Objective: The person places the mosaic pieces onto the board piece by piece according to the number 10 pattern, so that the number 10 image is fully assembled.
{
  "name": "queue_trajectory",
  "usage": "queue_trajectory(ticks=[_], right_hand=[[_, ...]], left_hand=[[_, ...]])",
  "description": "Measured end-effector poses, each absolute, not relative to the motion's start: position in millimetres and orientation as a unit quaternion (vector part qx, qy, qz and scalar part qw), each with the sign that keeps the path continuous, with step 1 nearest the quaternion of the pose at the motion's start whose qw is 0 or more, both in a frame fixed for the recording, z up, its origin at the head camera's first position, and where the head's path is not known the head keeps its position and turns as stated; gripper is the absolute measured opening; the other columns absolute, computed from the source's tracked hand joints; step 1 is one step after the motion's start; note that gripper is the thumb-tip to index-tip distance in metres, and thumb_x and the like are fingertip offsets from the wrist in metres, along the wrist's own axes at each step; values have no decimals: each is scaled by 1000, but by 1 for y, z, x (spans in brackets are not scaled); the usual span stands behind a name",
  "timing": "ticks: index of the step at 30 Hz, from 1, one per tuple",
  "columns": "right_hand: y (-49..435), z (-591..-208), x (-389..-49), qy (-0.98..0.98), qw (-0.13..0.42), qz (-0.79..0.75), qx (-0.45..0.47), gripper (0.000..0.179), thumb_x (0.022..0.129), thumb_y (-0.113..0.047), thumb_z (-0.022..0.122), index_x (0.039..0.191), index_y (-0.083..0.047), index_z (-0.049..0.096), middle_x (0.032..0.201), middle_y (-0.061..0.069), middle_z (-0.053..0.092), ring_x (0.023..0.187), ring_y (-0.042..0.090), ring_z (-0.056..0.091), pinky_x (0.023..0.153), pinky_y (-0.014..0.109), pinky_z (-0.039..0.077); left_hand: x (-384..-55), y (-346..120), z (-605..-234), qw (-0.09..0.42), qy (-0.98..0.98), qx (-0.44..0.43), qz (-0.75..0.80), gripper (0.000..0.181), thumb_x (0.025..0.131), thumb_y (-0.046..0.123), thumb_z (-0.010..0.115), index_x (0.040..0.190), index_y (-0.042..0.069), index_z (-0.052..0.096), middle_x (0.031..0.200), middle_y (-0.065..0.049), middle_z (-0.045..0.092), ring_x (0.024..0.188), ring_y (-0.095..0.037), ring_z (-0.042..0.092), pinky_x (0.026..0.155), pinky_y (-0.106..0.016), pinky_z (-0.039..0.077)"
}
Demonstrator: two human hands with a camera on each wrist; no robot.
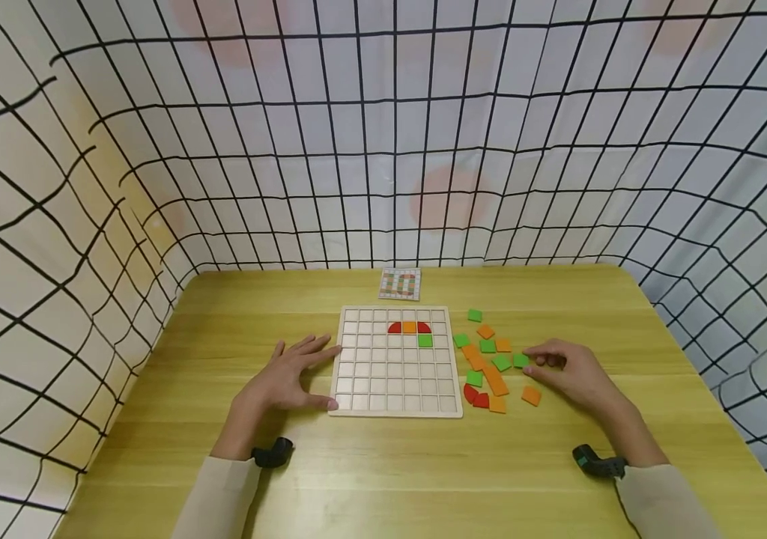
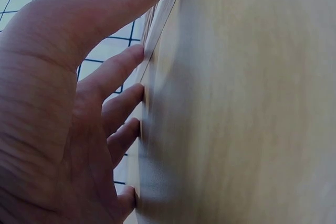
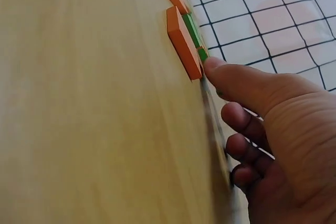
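A wooden grid board (image 1: 389, 374) lies in the middle of the table in the head view. On it sit two red quarter-round tiles (image 1: 395, 328) with an orange square tile (image 1: 409, 327) between them, and a green square tile (image 1: 425, 340) below the right one. My left hand (image 1: 282, 376) has its fingers spread, thumb and index fingertip touching the board's left edge. Right of the loose tiles, my right hand (image 1: 574, 372) pinches a green square tile (image 1: 521, 361) between thumb and index finger. In the right wrist view the thumb (image 3: 247, 82) meets that tile; its other fingers curl loosely.
Loose orange tiles (image 1: 495, 380), green tiles (image 1: 474, 378) and red tiles (image 1: 481, 400) lie scattered right of the board. A small printed pattern card (image 1: 400, 284) lies behind it. Black netting (image 1: 395, 150) over white cloth surrounds the wooden table (image 1: 424, 479).
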State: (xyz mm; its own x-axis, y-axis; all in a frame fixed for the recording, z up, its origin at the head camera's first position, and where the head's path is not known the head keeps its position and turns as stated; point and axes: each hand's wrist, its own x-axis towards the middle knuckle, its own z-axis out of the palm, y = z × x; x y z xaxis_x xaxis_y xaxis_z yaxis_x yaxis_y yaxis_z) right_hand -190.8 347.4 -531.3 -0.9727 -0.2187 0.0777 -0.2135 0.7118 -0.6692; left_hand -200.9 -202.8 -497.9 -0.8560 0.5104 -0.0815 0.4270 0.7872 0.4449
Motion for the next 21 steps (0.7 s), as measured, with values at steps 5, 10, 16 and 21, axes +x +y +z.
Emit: queue_trajectory(ticks=[5, 10, 16, 21], right_hand=[[341, -527, -196, 925, 8, -364, -107, 34, 93, -46, 75, 119, -23, 74, 95, -3, 65, 80, 15, 55, 67, 26, 48], [329, -518, -199, 923, 8, -373, -98, 37, 94, -48, 74, 122, -24, 73, 102, -3, 69, 87, 13, 60, 74, 23, 52], [300, -509, -207, 918, -4, -377, -119, 35, 93, -43, 76, 120, -20, 75, 97, -2, 67, 83, 16, 55, 70, 24, 47], [275, -505, -215, 913, -10, -386, -132, 35, 92, -41, 77, 118, -17, 76, 91, -1, 62, 80, 17, 49, 65, 26, 42]], left_hand=[[-201, -205, -498, 96, 939, 252, 214, 100, 73, 71, 80, 158, 35, 42, 172, 0, 26, 160, -34, 19, 122, -74, 1], [-201, -204, -499, 101, 939, 249, 212, 100, 73, 71, 79, 158, 36, 41, 172, 1, 25, 160, -33, 18, 123, -74, 1], [-201, -204, -499, 104, 941, 244, 209, 100, 73, 72, 79, 159, 38, 40, 172, 3, 24, 161, -31, 17, 123, -73, 0], [-201, -203, -498, 105, 941, 244, 209, 100, 73, 71, 79, 159, 37, 40, 172, 2, 25, 160, -32, 18, 123, -73, 0]])
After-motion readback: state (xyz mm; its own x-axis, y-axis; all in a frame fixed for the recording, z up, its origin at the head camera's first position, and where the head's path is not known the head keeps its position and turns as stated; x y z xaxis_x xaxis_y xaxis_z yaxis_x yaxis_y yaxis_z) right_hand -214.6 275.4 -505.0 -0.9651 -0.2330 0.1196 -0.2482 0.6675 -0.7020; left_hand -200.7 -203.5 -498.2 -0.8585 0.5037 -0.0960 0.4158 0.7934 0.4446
